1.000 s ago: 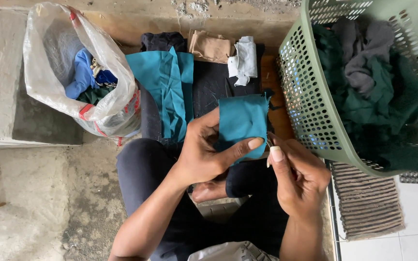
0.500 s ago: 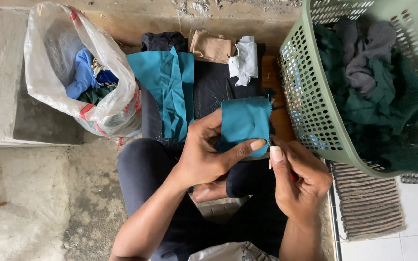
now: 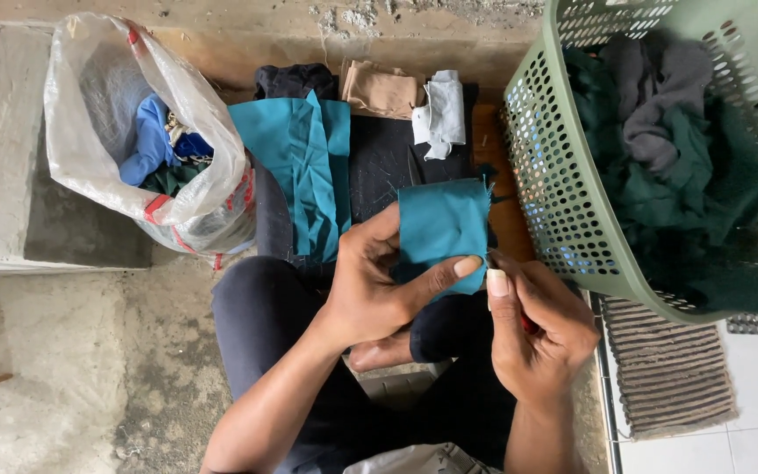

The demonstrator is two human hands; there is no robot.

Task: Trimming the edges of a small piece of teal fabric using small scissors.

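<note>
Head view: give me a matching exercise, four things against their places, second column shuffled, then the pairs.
Things:
1. small teal cloth piece
2. green plastic basket
3. white plastic bag
4. striped brown mat

Places:
A. far left, on the concrete floor, with blue and dark cloth inside
B. low right, on the floor under the basket's near edge
C. centre, pinched in the left hand, with the right hand at its lower right edge
D. upper right, filled with dark green and grey cloth

Pairs: 1-C, 2-D, 3-A, 4-B
</note>
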